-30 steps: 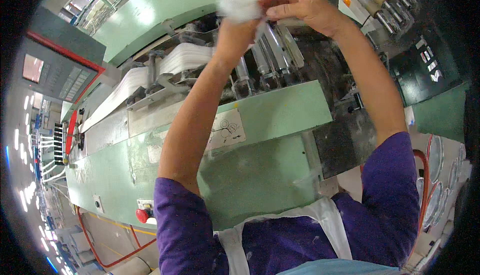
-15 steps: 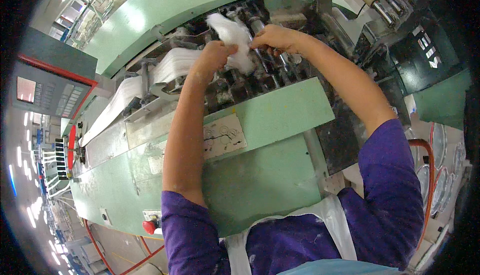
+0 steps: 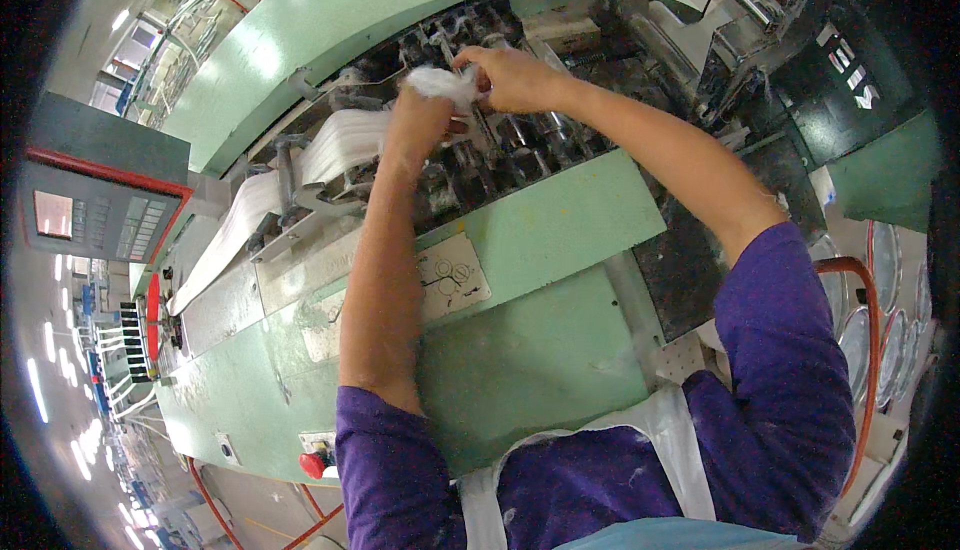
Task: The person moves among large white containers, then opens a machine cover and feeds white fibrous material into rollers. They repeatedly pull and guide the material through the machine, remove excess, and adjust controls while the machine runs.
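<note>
A white tuft of loose fibre (image 3: 440,84) is bunched between my two hands, above the dark rollers (image 3: 525,140) of a green machine. My left hand (image 3: 425,122) is closed at the tuft's lower left side. From the right, my right hand (image 3: 510,80) reaches in with bent fingers pressed on the tuft's right end. The fingertips of both hands are partly hidden. Left of my left hand, a thick band of white fibre sliver (image 3: 345,142) runs into the machine past metal guides.
A green curved cover (image 3: 330,25) arches behind the rollers. The green front panel (image 3: 560,220) lies below my arms. A grey control box (image 3: 100,200) with red trim stands at left. A red push button (image 3: 315,464) sits low on the machine. Round cans (image 3: 885,340) stand at right.
The fibre tuft, earlier stretched long between my hands, is now bunched smaller. My right hand has moved left, closer to my left hand, and the rollers under it show more.
</note>
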### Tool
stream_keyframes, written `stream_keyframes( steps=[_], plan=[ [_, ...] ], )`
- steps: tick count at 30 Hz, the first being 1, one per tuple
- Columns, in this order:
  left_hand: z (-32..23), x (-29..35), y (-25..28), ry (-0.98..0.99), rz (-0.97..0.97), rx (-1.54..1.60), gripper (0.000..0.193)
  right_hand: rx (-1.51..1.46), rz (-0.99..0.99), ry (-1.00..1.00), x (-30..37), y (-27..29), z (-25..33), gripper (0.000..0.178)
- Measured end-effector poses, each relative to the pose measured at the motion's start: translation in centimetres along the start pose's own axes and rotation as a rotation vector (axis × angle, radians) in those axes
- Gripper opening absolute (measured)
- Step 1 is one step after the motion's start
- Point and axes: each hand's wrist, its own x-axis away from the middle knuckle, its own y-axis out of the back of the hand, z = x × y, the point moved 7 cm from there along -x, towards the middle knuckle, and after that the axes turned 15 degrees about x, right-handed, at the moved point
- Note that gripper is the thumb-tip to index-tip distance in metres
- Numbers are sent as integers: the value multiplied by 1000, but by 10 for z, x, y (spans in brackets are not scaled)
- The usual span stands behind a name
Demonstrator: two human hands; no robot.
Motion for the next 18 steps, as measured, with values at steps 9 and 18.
stream_keyframes(
  steps=[9, 18],
  plan=[
    [-44, 25, 31, 39, -170, -172, 64, 243, -110, -281, 30, 48, -70, 38],
    [-56, 41, -25, 1, 30, -369, 99, 96, -199, 143, 28, 26, -15, 31]
  ],
)
